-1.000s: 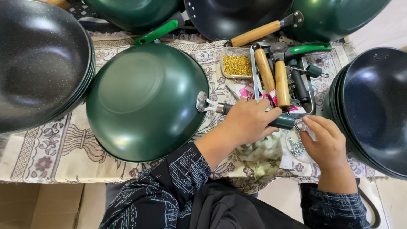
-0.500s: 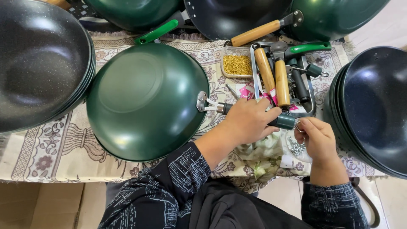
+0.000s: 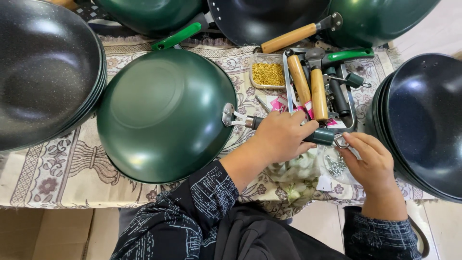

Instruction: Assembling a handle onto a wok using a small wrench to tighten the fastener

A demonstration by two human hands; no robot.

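Lying upside down on the patterned cloth [image 3: 57, 168] of the worktop, a green wok [image 3: 163, 113] shows its rounded underside, with a metal bracket [image 3: 228, 114] at its rim facing the person. A dark green handle [image 3: 318, 136] runs from that bracket to the right, and the left hand [image 3: 281, 137] is clenched around its middle. The right hand [image 3: 373, 163] sits just beside the handle's free end, fingers pinching a small metal hanging ring [image 3: 340, 142] there. Near the right hand lies a small bag of screws [image 3: 334, 166]. Beyond the hands, a metal tray [image 3: 353, 115] holds wooden handles [image 3: 317, 94] and black parts, next to a small box of golden rings [image 3: 268, 73]. Stacks of dark woks [image 3: 43, 72] stand at both sides.
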